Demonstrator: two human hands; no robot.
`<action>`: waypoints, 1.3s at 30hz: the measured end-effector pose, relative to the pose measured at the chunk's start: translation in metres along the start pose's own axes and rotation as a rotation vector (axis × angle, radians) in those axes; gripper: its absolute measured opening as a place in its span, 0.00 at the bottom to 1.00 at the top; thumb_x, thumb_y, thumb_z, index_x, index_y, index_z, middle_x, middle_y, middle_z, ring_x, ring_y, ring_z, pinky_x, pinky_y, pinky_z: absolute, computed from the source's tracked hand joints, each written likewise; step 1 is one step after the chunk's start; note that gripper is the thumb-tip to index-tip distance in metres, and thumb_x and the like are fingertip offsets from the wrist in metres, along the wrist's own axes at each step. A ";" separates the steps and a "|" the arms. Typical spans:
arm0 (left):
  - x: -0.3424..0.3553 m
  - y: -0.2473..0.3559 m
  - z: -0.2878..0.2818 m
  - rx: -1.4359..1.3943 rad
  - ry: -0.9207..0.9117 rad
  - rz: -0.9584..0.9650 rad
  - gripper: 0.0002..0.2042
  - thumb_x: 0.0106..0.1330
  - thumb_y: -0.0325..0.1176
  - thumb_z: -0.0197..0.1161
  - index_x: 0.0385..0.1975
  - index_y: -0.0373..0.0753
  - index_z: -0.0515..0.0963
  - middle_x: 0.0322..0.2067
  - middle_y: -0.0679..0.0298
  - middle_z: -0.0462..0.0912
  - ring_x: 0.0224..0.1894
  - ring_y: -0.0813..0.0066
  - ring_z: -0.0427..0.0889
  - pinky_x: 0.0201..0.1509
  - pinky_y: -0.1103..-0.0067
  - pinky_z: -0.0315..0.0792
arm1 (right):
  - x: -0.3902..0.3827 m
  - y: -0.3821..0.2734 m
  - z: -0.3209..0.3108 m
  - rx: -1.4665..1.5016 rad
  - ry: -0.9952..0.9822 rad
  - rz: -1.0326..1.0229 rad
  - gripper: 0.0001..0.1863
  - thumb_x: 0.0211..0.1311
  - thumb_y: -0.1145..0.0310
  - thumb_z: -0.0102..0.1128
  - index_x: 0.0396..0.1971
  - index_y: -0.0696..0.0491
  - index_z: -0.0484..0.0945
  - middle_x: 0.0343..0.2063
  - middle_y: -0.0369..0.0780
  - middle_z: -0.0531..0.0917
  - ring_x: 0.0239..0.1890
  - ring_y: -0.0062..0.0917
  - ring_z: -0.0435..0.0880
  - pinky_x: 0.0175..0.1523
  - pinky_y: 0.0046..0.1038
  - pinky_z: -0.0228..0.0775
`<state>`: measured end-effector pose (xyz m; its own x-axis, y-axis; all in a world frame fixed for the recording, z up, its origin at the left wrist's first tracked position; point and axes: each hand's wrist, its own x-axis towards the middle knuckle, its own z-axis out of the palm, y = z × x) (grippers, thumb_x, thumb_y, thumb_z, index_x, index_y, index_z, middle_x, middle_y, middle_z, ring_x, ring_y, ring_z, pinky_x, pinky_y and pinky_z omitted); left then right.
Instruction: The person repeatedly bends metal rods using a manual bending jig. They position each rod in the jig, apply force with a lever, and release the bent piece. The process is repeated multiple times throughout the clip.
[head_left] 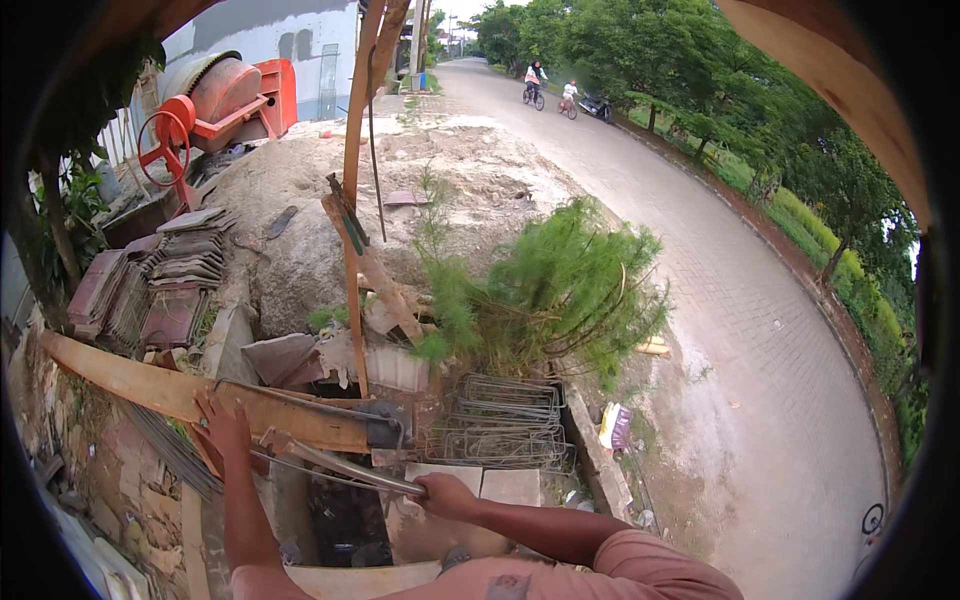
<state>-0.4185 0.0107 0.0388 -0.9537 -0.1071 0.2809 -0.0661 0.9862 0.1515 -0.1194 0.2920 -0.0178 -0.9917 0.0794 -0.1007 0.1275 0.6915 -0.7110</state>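
A long wooden plank (160, 385) lies slantwise across the left and middle. My left hand (225, 428) rests on it, fingers spread over its face. My right hand (448, 496) is closed round the near end of a long, slightly curved grey bar-shaped tool (345, 467). A thin strip runs along just below this tool, and its far end reaches toward the plank near my left hand. I cannot tell its exact kind. Dark material (385, 425) covers the plank's right end.
A green bush (560, 290) and bent steel rebar frames (505, 415) stand ahead. An upright wooden post (356, 200) rises beyond the plank. Stacked tiles (185, 260) and an orange concrete mixer (225, 105) are at left. Two cyclists (535, 85) ride on the paved road (740, 290).
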 end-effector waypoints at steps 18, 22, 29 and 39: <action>-0.151 -0.003 0.026 -0.784 0.145 -0.479 0.29 0.71 0.44 0.49 0.63 0.26 0.58 0.57 0.40 0.68 0.56 0.45 0.71 0.61 0.63 0.62 | -0.014 -0.018 -0.102 0.289 0.047 -0.127 0.13 0.59 0.60 0.61 0.35 0.55 0.76 0.24 0.49 0.81 0.29 0.48 0.81 0.35 0.41 0.71; -0.116 -0.058 0.065 -0.752 0.091 -0.468 0.33 0.70 0.47 0.50 0.66 0.29 0.54 0.60 0.42 0.66 0.60 0.46 0.69 0.62 0.62 0.62 | -0.002 -0.018 -0.113 0.290 0.077 -0.314 0.14 0.59 0.60 0.61 0.38 0.54 0.75 0.25 0.50 0.81 0.30 0.48 0.81 0.35 0.42 0.71; -0.084 0.022 -0.020 -0.816 -0.025 -0.581 0.29 0.72 0.43 0.47 0.68 0.34 0.53 0.66 0.48 0.58 0.65 0.48 0.62 0.65 0.60 0.62 | 0.010 -0.003 -0.104 0.378 0.052 -0.329 0.15 0.59 0.60 0.61 0.40 0.53 0.74 0.25 0.50 0.81 0.30 0.49 0.81 0.34 0.43 0.71; 0.060 -0.050 0.058 -0.598 0.042 -0.315 0.31 0.71 0.44 0.49 0.67 0.29 0.54 0.62 0.40 0.63 0.62 0.45 0.66 0.63 0.62 0.63 | 0.022 -0.004 -0.151 0.241 0.086 -0.266 0.13 0.60 0.60 0.59 0.38 0.53 0.73 0.27 0.50 0.81 0.33 0.50 0.81 0.37 0.44 0.71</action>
<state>-0.4894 -0.0380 -0.0066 -0.9024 -0.3950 0.1723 -0.1538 0.6687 0.7275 -0.1437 0.3991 0.0875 -0.9868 -0.0127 0.1612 -0.1452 0.5081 -0.8489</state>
